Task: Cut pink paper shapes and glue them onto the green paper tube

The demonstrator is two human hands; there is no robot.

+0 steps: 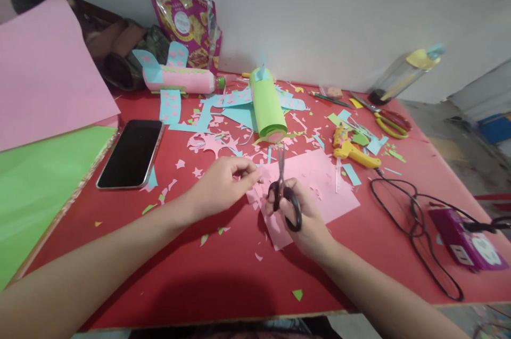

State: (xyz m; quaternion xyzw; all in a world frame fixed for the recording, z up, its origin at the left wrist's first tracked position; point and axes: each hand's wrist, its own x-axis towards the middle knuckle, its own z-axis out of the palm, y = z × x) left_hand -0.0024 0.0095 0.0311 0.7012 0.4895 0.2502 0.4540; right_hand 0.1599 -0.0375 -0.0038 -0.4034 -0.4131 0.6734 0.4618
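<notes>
1. The right hand [305, 216] grasps the scissors [281, 176], fingers in the black handles, blades pointing toward the table's far edge.
2. The left hand [219, 184] has thumb and forefinger drawn together beside the blades; whether a scrap is pinched between them, I cannot tell. With the tips so near the blades, a slip of the scissors could nick a finger.
3. Below the right hand, the pink sheet [339, 200] lies near the middle of the table [239, 254], apart from every edge. Loose cuttings on it could hide small pieces or be swept off by a sleeve or wrist.
4. Just beyond the blade tips stands the green tube [266, 107] with blue wings; a forward push could dent its end.
5. Toward the right edge lies the yellow glue gun [353, 153] among scraps. If hot, it could mark paper; its cord [415, 222], looping toward the near right corner, could snag the right forearm.
6. Near the left edge, the phone [131, 155] lies flat.
</notes>
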